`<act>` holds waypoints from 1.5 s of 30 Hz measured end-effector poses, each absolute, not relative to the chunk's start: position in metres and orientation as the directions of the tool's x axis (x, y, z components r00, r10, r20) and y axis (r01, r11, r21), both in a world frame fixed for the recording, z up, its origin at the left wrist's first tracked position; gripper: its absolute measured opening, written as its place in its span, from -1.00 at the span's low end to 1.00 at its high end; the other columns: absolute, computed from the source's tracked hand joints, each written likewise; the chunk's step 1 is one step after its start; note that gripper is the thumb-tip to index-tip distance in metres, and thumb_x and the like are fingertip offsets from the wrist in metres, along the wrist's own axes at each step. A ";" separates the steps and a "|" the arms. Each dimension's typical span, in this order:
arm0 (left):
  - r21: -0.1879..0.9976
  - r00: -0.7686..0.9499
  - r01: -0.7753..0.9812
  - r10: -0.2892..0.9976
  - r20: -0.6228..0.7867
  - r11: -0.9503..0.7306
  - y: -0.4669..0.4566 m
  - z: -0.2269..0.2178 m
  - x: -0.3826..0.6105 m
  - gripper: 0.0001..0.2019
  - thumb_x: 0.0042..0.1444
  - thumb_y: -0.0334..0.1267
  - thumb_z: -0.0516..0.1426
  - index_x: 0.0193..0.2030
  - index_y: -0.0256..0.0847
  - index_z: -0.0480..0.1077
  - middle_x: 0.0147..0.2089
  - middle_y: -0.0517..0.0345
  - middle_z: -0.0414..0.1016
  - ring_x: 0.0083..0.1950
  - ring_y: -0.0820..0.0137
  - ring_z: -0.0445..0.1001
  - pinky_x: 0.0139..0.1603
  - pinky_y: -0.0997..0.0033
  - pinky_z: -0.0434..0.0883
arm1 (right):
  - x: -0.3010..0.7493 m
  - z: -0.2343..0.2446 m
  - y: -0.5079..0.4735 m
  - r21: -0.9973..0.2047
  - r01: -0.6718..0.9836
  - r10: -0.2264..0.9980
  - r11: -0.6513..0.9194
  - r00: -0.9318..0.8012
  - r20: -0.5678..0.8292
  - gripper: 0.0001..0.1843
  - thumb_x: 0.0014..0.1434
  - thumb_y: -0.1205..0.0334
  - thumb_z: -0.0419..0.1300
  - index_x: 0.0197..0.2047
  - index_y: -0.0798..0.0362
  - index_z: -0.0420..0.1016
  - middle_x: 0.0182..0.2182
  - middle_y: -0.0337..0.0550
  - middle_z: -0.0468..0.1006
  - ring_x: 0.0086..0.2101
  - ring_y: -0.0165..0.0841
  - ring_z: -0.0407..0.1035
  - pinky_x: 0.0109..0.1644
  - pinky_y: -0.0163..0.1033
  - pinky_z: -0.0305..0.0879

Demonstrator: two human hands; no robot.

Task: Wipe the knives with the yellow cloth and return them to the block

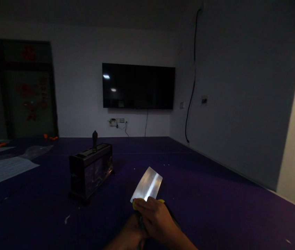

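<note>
A cleaver [147, 187] with a broad, bright rectangular blade sits low in the middle of the view, raised just above the table [215, 208]. Its long axis runs from the handle end near the person up and to the right, so the blade's far, squared end points away toward the far wall and slightly right, with the flat face turned up and catching the light. A bit of yellow [160, 200] shows at the base of the blade, where the handle is mostly hidden under the fingers. The right hand [155, 217] lies over that base, fingers curled and closed around the handle end, grasping the cleaver. The left hand [129, 232] is tucked beneath and just beside the right one, touching it; it is dim and partly covered, so I cannot tell whether it grips anything. To the left of the blade, well apart from it, stands a dark block-shaped holder [90, 172] with a shiny side and one black handle [94, 139] sticking up from its top. Farther left, pale sheets [4, 170] lie flat on the purple table. On the far wall hangs a dark television [138, 86], with a cord [192, 76] running down the wall to its right.
</note>
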State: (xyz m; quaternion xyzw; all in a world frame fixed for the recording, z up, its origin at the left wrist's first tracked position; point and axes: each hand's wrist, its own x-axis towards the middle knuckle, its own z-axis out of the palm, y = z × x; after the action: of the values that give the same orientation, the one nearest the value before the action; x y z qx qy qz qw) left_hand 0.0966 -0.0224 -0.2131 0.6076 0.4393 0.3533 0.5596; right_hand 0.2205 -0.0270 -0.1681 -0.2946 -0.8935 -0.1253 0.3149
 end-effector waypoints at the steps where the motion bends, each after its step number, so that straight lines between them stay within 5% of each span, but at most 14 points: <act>1: 0.990 0.368 0.138 0.927 -0.074 0.025 -0.021 -0.213 0.097 -0.81 -0.23 -0.27 0.24 -0.47 -0.33 0.39 -0.71 0.30 0.26 -0.71 0.57 0.15 -0.65 0.55 0.05 | 0.221 -0.168 -0.027 0.036 0.606 0.451 0.794 -0.628 0.634 -0.52 0.06 0.46 -0.03 0.03 -0.05 0.38 -0.03 -0.28 0.49 -0.30 -0.36 0.41 -0.27 -0.33 0.34; 6: 0.992 0.393 0.117 0.916 -0.082 0.039 -0.022 -0.208 0.098 -0.68 -0.27 -0.24 0.28 -0.32 -0.32 0.40 -0.62 0.27 0.36 -0.65 0.56 0.21 -0.63 0.56 0.08 | 0.223 -0.164 -0.027 0.045 0.606 0.443 0.794 -0.628 0.639 -0.55 0.11 0.41 -0.03 0.04 -0.07 0.38 -0.03 -0.29 0.49 -0.31 -0.37 0.41 -0.28 -0.34 0.35; 15: 0.976 0.351 0.208 0.925 -0.143 0.071 -0.025 -0.216 0.095 -0.74 -0.23 -0.15 0.23 -0.57 -0.24 0.25 -0.81 0.40 0.13 -0.79 0.59 0.07 -0.74 0.56 0.01 | 0.233 -0.164 -0.017 0.008 0.659 0.475 0.752 -0.550 0.687 -0.57 0.14 0.44 -0.07 0.01 -0.02 0.41 -0.04 -0.24 0.49 -0.27 -0.37 0.42 -0.17 -0.31 0.39; 23: 0.966 0.319 0.194 0.920 -0.227 0.171 -0.027 -0.218 0.090 -0.63 -0.18 -0.17 0.21 -0.25 -0.24 0.20 -0.78 0.46 0.20 -0.78 0.57 0.10 -0.73 0.58 0.08 | 0.255 -0.174 0.006 -0.058 0.758 0.499 0.650 -0.368 0.785 -0.53 0.09 0.47 -0.01 0.03 -0.08 0.40 -0.05 -0.22 0.50 -0.22 -0.35 0.44 -0.15 -0.26 0.41; 45: 0.944 0.310 0.301 0.922 -0.231 0.135 -0.033 -0.207 0.086 -0.67 -0.17 -0.17 0.21 -0.31 -0.22 0.20 -0.73 0.44 0.23 -0.74 0.57 0.15 -0.68 0.57 0.10 | 0.293 -0.186 0.036 -0.202 0.872 0.599 0.446 -0.123 0.791 -0.57 0.12 0.41 -0.05 0.00 -0.02 0.43 -0.04 -0.17 0.49 -0.11 -0.27 0.40 -0.02 -0.12 0.33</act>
State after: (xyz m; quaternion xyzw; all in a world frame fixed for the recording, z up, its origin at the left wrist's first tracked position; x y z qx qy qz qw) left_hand 0.0863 -0.0333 -0.2074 0.5938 0.5149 0.2826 0.5500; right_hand 0.2931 0.0356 -0.1857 -0.5022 -0.7324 -0.1579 0.4318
